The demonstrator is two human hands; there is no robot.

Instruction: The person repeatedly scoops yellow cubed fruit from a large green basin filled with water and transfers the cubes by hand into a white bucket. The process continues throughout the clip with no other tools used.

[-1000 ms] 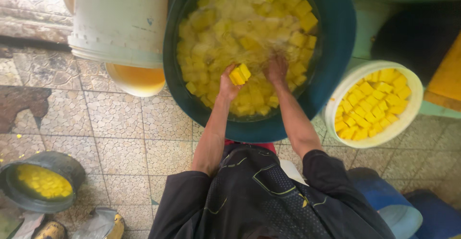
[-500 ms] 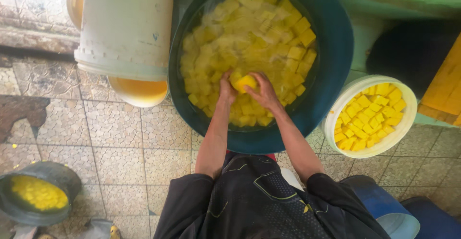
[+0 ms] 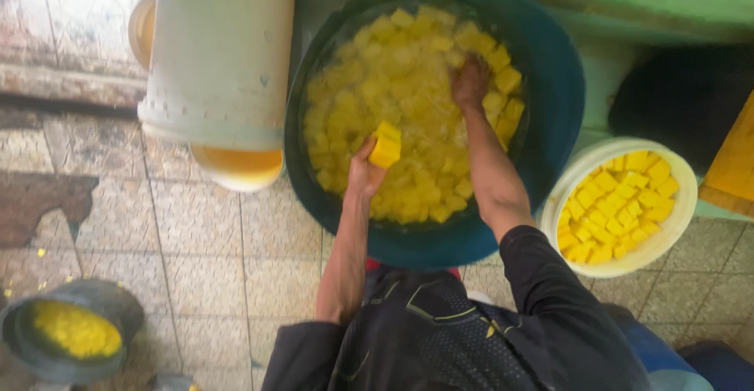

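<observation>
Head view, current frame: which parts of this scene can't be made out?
- Right hand: fingers sunk among the yellow cubes in the big tub, so any grasp is hidden.
- Left hand: palm hidden behind the yellow block it lifts.
- White bucket: cut off by the top edge.
- Dark bowl: yellow contents too blurred to identify.

Shown: one dark tub [image 3: 550,69], two white buckets [image 3: 220,53] [image 3: 683,202], one grey pot [image 3: 118,304], two hands [image 3: 363,175] [image 3: 470,83].

top: black, mesh panels | sleeves: pushed above elbows | trim: grey lines, small yellow mark
</observation>
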